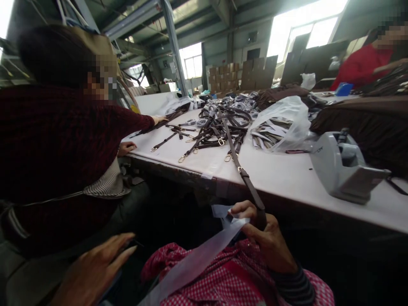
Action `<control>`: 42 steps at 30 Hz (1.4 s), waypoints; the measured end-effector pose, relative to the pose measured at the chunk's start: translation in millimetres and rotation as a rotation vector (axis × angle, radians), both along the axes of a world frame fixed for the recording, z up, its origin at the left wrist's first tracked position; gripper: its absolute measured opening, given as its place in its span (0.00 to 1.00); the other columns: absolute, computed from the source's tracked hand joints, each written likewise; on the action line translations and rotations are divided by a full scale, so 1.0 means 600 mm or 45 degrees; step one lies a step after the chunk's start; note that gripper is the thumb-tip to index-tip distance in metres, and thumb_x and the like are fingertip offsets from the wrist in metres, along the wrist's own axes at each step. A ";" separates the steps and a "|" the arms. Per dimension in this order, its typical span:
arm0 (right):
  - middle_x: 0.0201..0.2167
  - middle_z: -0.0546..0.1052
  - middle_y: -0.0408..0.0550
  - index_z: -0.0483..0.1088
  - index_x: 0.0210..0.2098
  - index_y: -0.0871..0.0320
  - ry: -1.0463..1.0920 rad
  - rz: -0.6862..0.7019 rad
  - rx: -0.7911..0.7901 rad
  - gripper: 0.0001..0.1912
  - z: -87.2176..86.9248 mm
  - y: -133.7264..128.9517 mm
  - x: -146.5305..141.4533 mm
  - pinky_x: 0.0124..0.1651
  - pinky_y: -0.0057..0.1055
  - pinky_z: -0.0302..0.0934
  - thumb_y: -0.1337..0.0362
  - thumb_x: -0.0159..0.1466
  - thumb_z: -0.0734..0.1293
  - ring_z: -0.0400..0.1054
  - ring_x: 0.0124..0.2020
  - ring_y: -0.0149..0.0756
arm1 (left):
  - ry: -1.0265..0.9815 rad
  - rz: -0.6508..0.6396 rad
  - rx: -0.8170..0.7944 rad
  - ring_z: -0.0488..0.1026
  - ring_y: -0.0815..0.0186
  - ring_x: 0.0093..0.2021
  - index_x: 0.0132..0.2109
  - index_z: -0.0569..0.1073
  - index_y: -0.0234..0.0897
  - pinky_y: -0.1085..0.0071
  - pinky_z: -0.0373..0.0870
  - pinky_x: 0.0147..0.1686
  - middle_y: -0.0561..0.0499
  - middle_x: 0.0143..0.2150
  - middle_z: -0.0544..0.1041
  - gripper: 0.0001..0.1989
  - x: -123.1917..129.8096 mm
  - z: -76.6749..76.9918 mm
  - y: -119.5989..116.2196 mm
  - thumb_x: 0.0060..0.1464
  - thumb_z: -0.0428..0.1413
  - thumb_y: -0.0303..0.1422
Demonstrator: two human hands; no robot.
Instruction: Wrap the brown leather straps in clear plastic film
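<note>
My right hand [270,238] is closed in front of the table edge, above my lap. It grips a dark brown leather strap [250,187] with a metal buckle, which stretches back onto the table. Between the same fingers is one end of a translucent whitish strip [197,259], which trails down to the left across a red-and-white checked cloth [219,280]. My left hand [98,267], low on the left, is apart from the strap, fingers stretched out and thumb separated. A small dark bit shows by its fingertips; I cannot make it out.
Several brown straps with clasps [204,138] lie piled on the white table [159,159]. Right of them are a plastic bag of strips [280,123] and a grey tape dispenser [346,168]. A co-worker [57,140] sits close on my left; another person [363,63] is far right.
</note>
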State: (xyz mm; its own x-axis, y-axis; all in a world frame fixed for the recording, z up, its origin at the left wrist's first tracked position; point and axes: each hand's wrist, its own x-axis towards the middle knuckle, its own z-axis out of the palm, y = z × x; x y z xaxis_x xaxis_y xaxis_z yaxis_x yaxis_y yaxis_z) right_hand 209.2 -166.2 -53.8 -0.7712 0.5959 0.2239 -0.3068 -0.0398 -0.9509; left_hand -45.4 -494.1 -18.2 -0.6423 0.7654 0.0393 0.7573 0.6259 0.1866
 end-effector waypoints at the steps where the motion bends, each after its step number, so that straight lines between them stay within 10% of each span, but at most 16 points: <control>1: 0.46 0.77 0.52 0.76 0.26 0.58 -0.006 0.025 0.010 0.13 0.002 -0.004 -0.004 0.53 0.38 0.64 0.57 0.64 0.74 0.72 0.50 0.49 | -0.294 0.048 0.107 0.80 0.51 0.52 0.44 0.84 0.46 0.60 0.75 0.53 0.48 0.51 0.84 0.17 0.014 -0.001 0.041 0.61 0.55 0.49; 6: 0.46 0.77 0.51 0.77 0.28 0.57 -0.028 0.156 0.018 0.10 0.003 -0.035 -0.025 0.49 0.37 0.65 0.59 0.63 0.75 0.72 0.46 0.45 | -1.908 -0.007 0.597 0.81 0.56 0.46 0.46 0.81 0.32 0.63 0.75 0.49 0.39 0.45 0.84 0.31 0.105 -0.019 0.274 0.63 0.53 0.57; 10: 0.40 0.77 0.50 0.78 0.26 0.57 -0.023 0.294 0.027 0.09 -0.007 -0.049 -0.032 0.47 0.36 0.65 0.62 0.61 0.76 0.72 0.42 0.42 | -2.420 0.209 0.997 0.81 0.61 0.37 0.46 0.78 0.31 0.66 0.77 0.42 0.42 0.39 0.82 0.20 0.126 -0.028 0.368 0.56 0.65 0.44; 14: 0.43 0.79 0.52 0.82 0.35 0.54 0.055 0.311 0.032 0.05 -0.032 -0.036 -0.028 0.51 0.38 0.65 0.61 0.62 0.73 0.72 0.45 0.44 | -2.093 0.197 1.405 0.68 0.75 0.21 0.47 0.75 0.31 0.77 0.72 0.26 0.54 0.28 0.77 0.14 0.109 0.017 0.362 0.54 0.67 0.31; 19: 0.42 0.77 0.52 0.80 0.51 0.53 0.155 0.188 -0.311 0.17 -0.065 -0.022 -0.031 0.20 0.24 0.49 0.53 0.66 0.69 0.60 0.21 0.25 | -1.688 -0.167 0.948 0.54 0.77 0.13 0.64 0.66 0.38 0.81 0.53 0.13 0.58 0.22 0.75 0.24 0.128 0.060 0.315 0.66 0.58 0.40; 22: 0.29 0.70 0.44 0.79 0.49 0.58 0.148 0.307 -0.429 0.23 -0.060 -0.025 -0.041 0.16 0.23 0.34 0.47 0.70 0.64 0.45 0.14 0.18 | -1.564 -0.248 0.624 0.55 0.76 0.13 0.69 0.62 0.37 0.81 0.49 0.12 0.56 0.22 0.75 0.30 0.147 0.052 0.302 0.66 0.57 0.44; 32: 0.13 0.61 0.35 0.76 0.33 0.62 0.136 0.166 -0.844 0.15 -0.035 -0.017 -0.073 0.15 0.20 0.37 0.55 0.59 0.78 0.45 0.13 0.20 | -1.482 -0.328 0.363 0.61 0.72 0.19 0.75 0.54 0.40 0.78 0.56 0.19 0.54 0.24 0.75 0.36 0.130 0.017 0.254 0.68 0.53 0.48; 42: 0.16 0.69 0.40 0.78 0.32 0.63 -0.063 -0.141 -0.509 0.17 -0.024 0.012 -0.069 0.16 0.22 0.39 0.53 0.63 0.75 0.50 0.13 0.20 | -1.173 -0.321 0.076 0.73 0.66 0.32 0.53 0.80 0.44 0.74 0.70 0.33 0.50 0.33 0.78 0.21 0.068 0.000 0.220 0.69 0.50 0.49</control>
State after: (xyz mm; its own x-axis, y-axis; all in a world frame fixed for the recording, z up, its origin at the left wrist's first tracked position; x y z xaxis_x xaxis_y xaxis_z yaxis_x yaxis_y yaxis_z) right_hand 167.6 -158.9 -68.4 -0.7018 0.7082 -0.0775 -0.2845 -0.3783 -0.8809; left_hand -4.5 -362.2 -18.0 -0.2571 0.8985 -0.3558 0.4082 0.4347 0.8028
